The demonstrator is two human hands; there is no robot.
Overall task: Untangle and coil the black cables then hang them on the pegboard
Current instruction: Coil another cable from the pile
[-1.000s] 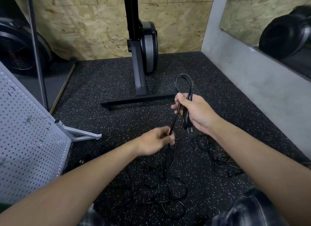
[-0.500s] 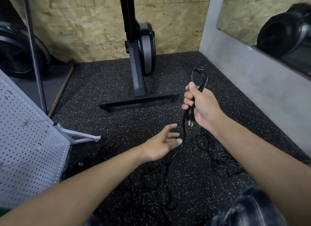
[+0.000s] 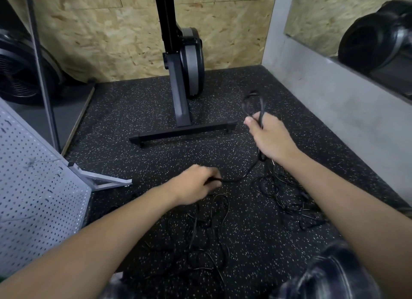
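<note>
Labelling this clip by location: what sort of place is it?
Probably a home gym or workshop corner: speckled rubber floor, an upright exercise machine against a chipboard wall, and a mirror.

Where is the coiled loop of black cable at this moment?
In the head view, the coiled loop sticks up from the right hand, right of centre, just right of the black stand's base bar.

The left hand is motion-blurred, its fingers hidden where the black cable enters its grip. The pegboard is cut off by the left edge. The tangle of cables fades into the dark floor, individual strands indistinguishable.
</note>
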